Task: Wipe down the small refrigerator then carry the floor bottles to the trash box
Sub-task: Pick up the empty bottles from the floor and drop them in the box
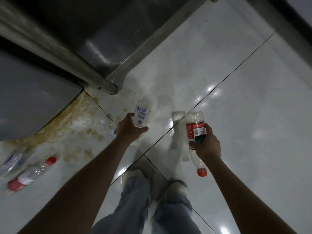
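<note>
Above the stained, glossy floor (244, 98), my left hand (129, 128) grips a clear bottle (142, 114), my right hand (206, 145) a red-labelled bottle (195, 130); slick plastic could slip.

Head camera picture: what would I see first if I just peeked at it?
Two hands in the middle, each gripping a plastic bottle: the left hand holds a white-labelled bottle, the right hand a red-labelled bottle tipped cap-down. Next, more bottles lying on the white floor at far left, near a yellowish-brown stain.
</note>
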### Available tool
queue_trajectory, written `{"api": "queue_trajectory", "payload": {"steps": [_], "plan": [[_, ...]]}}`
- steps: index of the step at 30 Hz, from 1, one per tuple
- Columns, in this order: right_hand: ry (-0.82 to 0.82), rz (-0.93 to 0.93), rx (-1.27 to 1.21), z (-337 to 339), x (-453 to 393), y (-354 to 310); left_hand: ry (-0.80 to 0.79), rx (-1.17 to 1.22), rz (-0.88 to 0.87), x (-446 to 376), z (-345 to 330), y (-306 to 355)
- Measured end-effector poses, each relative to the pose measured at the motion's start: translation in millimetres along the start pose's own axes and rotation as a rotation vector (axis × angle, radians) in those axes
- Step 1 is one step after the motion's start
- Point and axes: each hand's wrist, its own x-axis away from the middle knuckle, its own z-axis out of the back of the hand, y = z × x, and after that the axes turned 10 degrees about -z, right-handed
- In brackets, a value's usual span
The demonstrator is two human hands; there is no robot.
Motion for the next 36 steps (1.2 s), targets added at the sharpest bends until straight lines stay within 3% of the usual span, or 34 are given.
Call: {"api": "queue_trajectory", "payload": {"steps": [22,36], "plan": [[-0.026,0.058,-0.133,255.4,260.0,-43.1,-0.087,-0.002,-0.216,231.8,198.6,211.3],[0.119,0.000,-0.329,333.4,428.6,-37.6,-0.208,-0.001,-0.405,359.4,280.3,274.1]]}}
